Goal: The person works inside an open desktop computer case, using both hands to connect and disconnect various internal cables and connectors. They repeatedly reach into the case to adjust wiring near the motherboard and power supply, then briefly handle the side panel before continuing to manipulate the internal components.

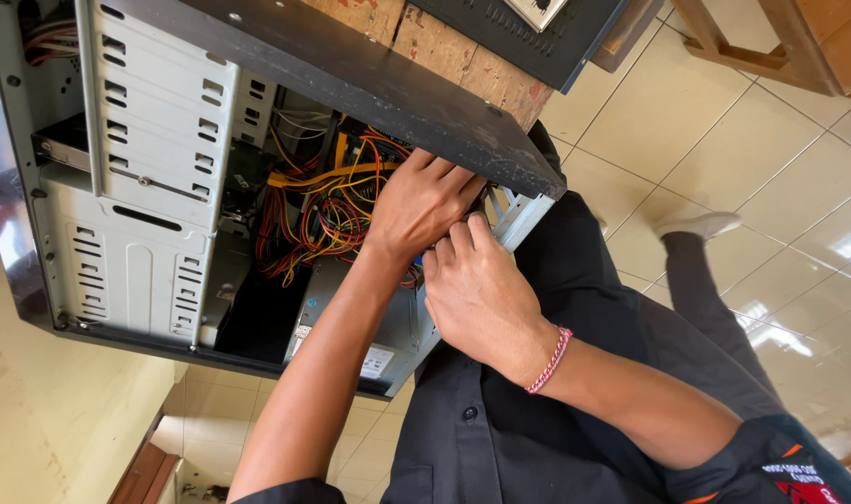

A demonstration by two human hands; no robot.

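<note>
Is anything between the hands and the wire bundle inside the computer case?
Nothing visible blocks them. The left hand is already inside the open case, resting at the wires. The right hand sits at the case's edge; its fingertips are hidden behind the dark side panel.

Both hands reach into the open computer case (117, 233): left hand (421, 201) among the wire bundle (323, 219), right hand (481, 299) just beside, at the case's edge

Open desktop computer case (145, 215): pale grey metal, black edges. Bundled internal wires (318, 210): red, yellow, orange, black. Beaded wrist bracelet (548, 359): pink and white. Button-up shirt (500, 439): black. Glossy floor tiles (761, 159): cream.
</note>
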